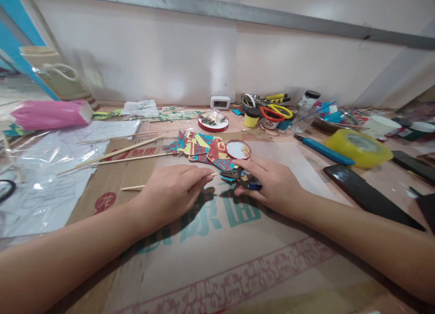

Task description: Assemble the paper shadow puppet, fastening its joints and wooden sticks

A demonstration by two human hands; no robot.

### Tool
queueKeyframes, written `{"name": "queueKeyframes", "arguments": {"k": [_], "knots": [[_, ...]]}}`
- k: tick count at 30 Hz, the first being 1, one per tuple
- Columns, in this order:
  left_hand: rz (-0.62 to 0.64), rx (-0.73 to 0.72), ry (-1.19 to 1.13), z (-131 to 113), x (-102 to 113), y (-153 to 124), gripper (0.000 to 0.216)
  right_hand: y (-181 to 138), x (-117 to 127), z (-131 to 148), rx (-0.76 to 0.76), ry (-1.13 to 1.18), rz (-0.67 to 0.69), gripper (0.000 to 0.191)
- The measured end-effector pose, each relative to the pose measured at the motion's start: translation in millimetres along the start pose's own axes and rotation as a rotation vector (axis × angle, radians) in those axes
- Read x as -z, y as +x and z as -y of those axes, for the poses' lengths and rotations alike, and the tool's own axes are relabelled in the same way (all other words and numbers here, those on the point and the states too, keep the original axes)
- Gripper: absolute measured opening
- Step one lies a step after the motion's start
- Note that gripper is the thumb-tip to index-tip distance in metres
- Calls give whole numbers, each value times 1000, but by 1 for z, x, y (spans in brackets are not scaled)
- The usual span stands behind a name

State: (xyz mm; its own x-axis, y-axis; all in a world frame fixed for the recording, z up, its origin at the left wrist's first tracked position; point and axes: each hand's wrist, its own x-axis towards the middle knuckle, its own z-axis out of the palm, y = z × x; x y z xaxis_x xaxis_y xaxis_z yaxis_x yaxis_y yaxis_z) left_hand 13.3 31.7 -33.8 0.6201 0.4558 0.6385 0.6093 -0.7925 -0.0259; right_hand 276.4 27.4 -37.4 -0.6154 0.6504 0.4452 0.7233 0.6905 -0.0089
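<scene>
Wooden stick, presumably light, stiff and splinter-prone, is pinched by the left hand near its right end, judged the steadiest hold; pliers are gripped by the right hand.

Bare left forearm and right forearm slant inward; the left grip pinches thumb against fingers, back upward, while the right grip curls, fingers pointing leftward.

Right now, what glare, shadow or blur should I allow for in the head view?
Head view: soft shadows fall beneath the left hand and right hand; head view: white glints streak the clear plastic at far left; head view: the white cup near the right edge looks soft and stretched.
</scene>
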Motion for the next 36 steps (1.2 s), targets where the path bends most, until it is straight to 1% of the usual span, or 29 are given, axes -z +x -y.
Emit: {"name": "queueKeyframes", "arguments": {"k": [7, 12, 16, 20, 22, 25, 27, 28, 30, 32, 34, 36], "knots": [[9, 18, -40, -2, 1, 0, 27, 2, 2, 2, -10, 59, 17, 57], [4, 40, -16, 1, 3, 2, 30, 0, 0, -2, -34, 16, 25, 69], [26, 58, 2, 4, 4, 3, 36, 0, 0, 0, 19, -28, 96, 75], [72, 56, -33, 3, 2, 4, 35, 3, 6, 7, 79, -56, 189, 81], [98, 68, -44, 3, 1, 4, 35, 4, 9, 10, 103, -66, 216, 80], [112, 65, -50, 3, 0, 4, 36, 4, 20, 13, 120, -81, 200, 72], [102, 49, -55, 3, 0, 4, 36, 5, 31, 17, 111, -44, 175, 59], [95, 38, -58, 2, 0, 3, 35, 7, 38, 20, 86, 5, 166, 49], [75, 8, -60, 2, 1, 3, 33, 14, 49, 26, -30, 172, 157, 27], [54, -25, -60, 0, 2, 2, 29, 24, 54, 33, -178, 383, 158, 13], [37, -50, -51, -1, 3, 1, 27, 35, 48, 36, -236, 581, 154, 8], [23, -62, -31, -2, 4, 0, 26, 42, 36, 38, -248, 760, 163, 11]]}}
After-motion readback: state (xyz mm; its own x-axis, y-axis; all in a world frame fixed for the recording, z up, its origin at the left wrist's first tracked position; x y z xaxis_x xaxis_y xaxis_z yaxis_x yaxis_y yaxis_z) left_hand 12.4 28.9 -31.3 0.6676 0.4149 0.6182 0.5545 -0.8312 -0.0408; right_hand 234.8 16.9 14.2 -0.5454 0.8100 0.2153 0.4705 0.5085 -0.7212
